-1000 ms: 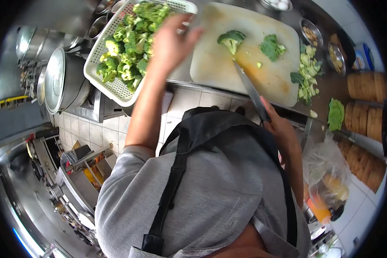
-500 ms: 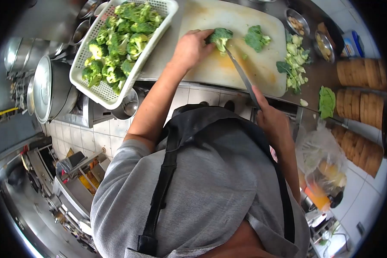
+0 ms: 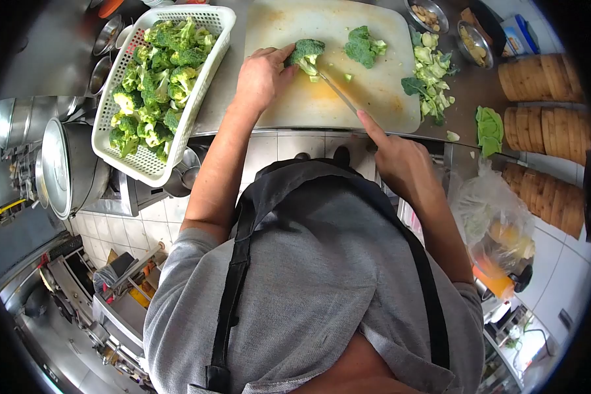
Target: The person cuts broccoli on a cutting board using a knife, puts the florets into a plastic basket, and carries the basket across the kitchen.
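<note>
My left hand [image 3: 264, 77] grips a broccoli head [image 3: 306, 54] by its left side, thumb and fingers around it, on the white cutting board [image 3: 262, 29]. My right hand [image 3: 404, 161] holds a knife [image 3: 340, 91] by the handle, its forefinger laid along the blade. The blade's tip is at the broccoli's stem, low over the board. To the right lies another broccoli piece [image 3: 363, 47], untouched. Small green trimmings sit near the blade. Beyond the board's right edge is a pile of cut stems and leaves [image 3: 432, 73].
A white plastic basket [image 3: 224, 39] full of broccoli florets stands left of the board. Metal bowls [image 3: 474, 44] sit at the back right, near stacked bamboo steamers [image 3: 542, 79]. A green leaf [image 3: 489, 128] lies by the counter edge. A large lidded pot [image 3: 56, 167] is far left.
The knife has swung to a flatter angle, its tip staying by the broccoli stem, and my right hand has come nearer the board edge. The whole view has shifted slightly.
</note>
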